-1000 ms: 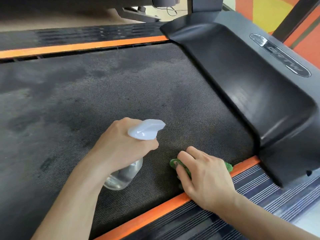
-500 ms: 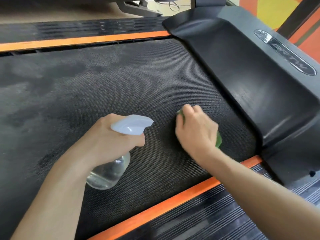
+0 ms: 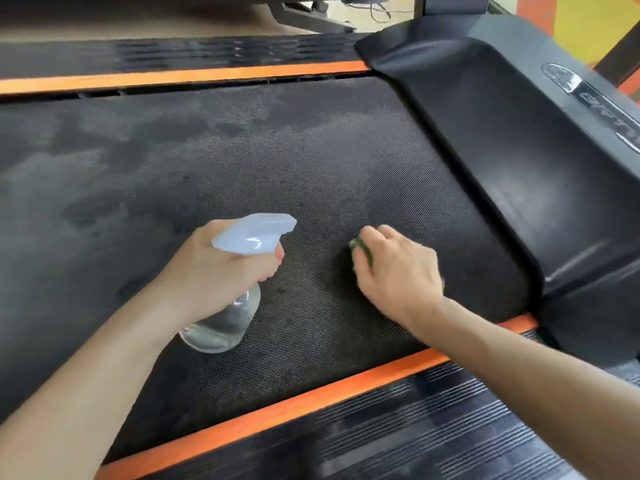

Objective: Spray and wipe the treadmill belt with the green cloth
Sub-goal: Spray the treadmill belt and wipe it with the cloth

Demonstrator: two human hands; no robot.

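Observation:
The black textured treadmill belt fills the view, with grey dusty patches at the left and far side. My left hand grips a clear spray bottle with a white trigger head, held just above the belt. My right hand presses a green cloth onto the belt; only the cloth's left edge shows from under my fingers.
Orange side rails run along the near edge and far edge of the belt. A black ribbed foot strip lies nearest me. The glossy black motor cover rises at the right.
My right hand slid the cloth from the near orange rail out onto the belt, away from me, and has stayed about there since. My left hand and bottle shifted a little left.

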